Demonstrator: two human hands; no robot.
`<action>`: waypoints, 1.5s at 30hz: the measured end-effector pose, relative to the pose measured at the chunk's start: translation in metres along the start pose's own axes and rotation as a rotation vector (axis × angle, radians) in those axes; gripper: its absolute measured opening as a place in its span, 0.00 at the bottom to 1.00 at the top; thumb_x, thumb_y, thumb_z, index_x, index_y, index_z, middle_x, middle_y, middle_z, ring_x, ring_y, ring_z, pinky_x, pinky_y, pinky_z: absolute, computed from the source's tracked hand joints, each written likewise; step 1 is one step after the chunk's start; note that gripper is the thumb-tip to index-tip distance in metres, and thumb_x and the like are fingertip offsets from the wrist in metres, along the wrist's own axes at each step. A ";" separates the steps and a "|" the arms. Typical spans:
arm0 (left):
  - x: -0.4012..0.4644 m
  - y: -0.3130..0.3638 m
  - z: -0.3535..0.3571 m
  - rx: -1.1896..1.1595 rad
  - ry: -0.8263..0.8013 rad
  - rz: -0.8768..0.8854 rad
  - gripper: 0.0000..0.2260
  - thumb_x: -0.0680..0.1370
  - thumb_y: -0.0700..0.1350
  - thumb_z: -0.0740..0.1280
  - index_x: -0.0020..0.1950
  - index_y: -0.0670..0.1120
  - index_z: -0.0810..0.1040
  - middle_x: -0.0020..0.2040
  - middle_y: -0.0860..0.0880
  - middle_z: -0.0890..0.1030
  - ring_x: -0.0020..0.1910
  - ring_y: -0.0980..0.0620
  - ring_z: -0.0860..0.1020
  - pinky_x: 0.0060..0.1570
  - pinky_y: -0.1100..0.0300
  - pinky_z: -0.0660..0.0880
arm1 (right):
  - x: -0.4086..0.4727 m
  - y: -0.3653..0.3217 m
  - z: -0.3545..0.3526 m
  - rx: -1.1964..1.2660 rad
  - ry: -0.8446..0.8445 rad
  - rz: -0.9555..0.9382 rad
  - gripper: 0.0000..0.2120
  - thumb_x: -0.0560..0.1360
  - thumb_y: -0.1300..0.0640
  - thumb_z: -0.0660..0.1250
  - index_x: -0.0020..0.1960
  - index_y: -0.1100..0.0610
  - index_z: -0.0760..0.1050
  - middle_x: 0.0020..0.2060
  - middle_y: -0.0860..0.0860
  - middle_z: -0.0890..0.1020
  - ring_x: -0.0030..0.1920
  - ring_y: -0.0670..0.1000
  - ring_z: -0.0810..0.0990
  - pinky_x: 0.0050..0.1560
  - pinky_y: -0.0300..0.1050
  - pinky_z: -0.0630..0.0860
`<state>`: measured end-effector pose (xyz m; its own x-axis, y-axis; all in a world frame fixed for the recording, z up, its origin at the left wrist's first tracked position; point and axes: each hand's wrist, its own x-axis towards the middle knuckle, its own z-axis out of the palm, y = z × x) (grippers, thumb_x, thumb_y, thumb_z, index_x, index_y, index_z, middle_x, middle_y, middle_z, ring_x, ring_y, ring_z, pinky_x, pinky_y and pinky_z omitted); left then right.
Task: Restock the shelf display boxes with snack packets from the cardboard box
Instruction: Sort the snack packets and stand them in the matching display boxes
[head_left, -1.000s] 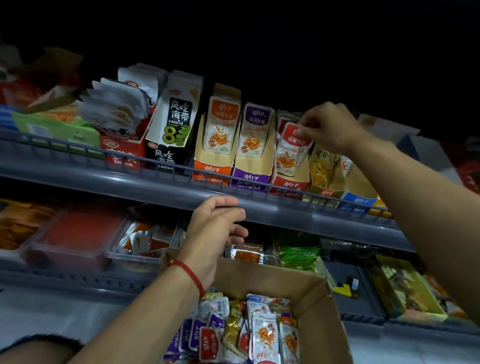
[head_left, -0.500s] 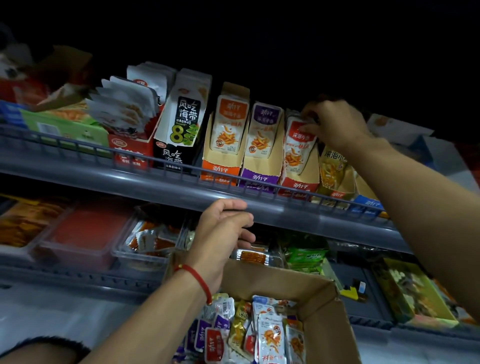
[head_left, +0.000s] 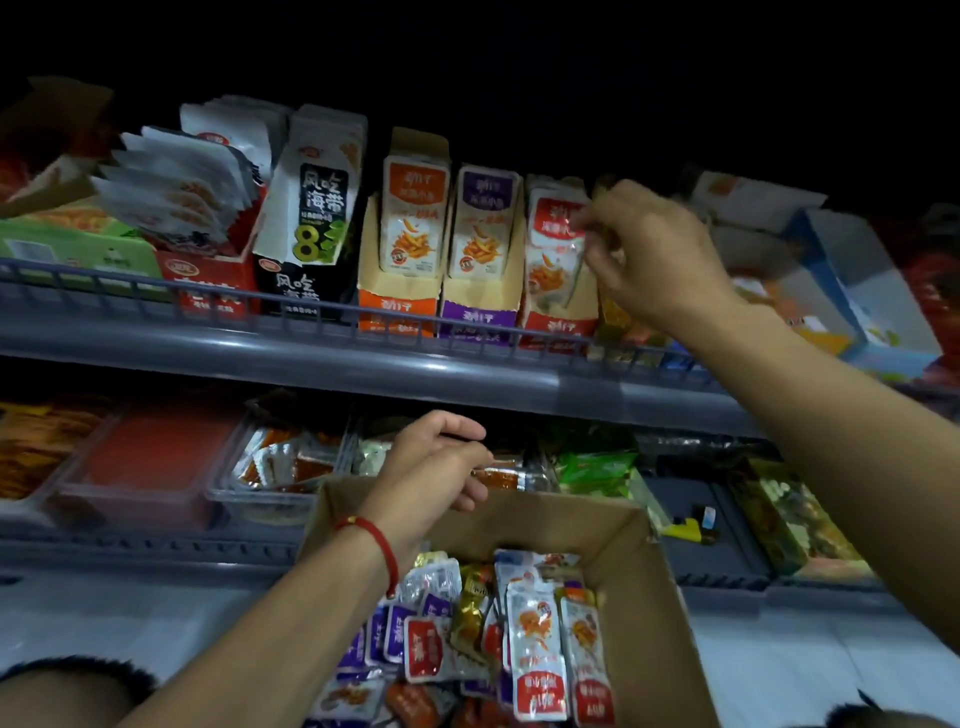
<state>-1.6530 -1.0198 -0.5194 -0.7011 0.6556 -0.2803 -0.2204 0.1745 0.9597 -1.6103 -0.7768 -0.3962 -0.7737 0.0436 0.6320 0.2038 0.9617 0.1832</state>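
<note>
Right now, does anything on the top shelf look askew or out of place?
Yes. The white packets in the red display box at upper left fan out and lean left. The red-labelled packet under the right hand sits tilted in its box.

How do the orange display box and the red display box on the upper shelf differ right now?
The orange box has an orange front band; the red box a red one. The orange box's front packet stands untouched, while the right hand pinches the red box's front packet. Both are tan cardboard behind the shelf rail.
</note>
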 end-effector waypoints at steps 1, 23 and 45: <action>0.001 -0.006 0.003 0.050 -0.020 -0.025 0.08 0.77 0.36 0.70 0.54 0.45 0.79 0.46 0.42 0.84 0.37 0.48 0.81 0.39 0.55 0.79 | -0.016 -0.005 -0.003 0.060 -0.016 0.001 0.11 0.80 0.56 0.62 0.60 0.56 0.79 0.54 0.55 0.80 0.53 0.58 0.80 0.48 0.52 0.77; 0.038 -0.170 -0.001 1.536 -0.565 -0.170 0.36 0.69 0.51 0.80 0.74 0.50 0.69 0.69 0.45 0.70 0.71 0.44 0.68 0.69 0.55 0.68 | -0.206 -0.036 0.050 0.633 -0.790 0.107 0.09 0.81 0.53 0.66 0.59 0.48 0.81 0.53 0.43 0.84 0.50 0.41 0.81 0.54 0.46 0.81; -0.002 -0.022 0.007 -0.236 -0.072 -0.029 0.15 0.65 0.46 0.75 0.49 0.42 0.80 0.42 0.41 0.84 0.36 0.48 0.83 0.36 0.55 0.82 | -0.177 -0.079 0.016 1.227 -0.759 0.521 0.07 0.74 0.52 0.75 0.50 0.52 0.81 0.46 0.46 0.87 0.46 0.47 0.87 0.45 0.44 0.84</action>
<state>-1.6418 -1.0203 -0.5398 -0.6443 0.7048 -0.2969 -0.3979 0.0227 0.9172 -1.4992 -0.8558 -0.5345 -0.9674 0.1924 -0.1645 0.2307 0.4031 -0.8856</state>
